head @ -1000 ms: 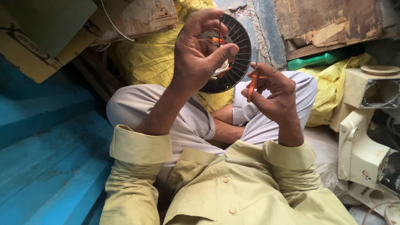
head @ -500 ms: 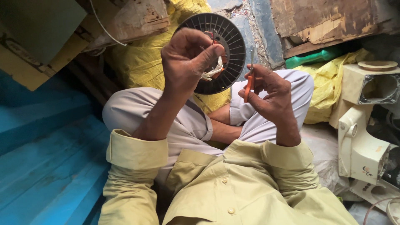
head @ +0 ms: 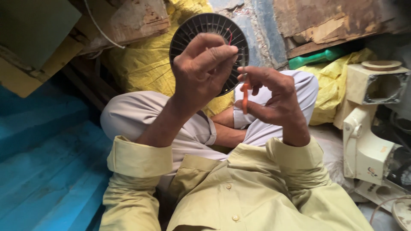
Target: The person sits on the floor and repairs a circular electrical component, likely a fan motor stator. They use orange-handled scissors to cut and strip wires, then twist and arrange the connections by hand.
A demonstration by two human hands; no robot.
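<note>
Two hands work: left hand [head: 203,70] grips a round ribbed black disc [head: 195,28]; right hand [head: 274,96] pinches a slim orange tool [head: 245,98].

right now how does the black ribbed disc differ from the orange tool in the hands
The black ribbed disc is wide, round and dark; the orange tool is thin, straight and bright. The left hand grips the disc, covering its middle, while the right hand pinches the tool, upright. Both are held up over the lap, close together.
</note>
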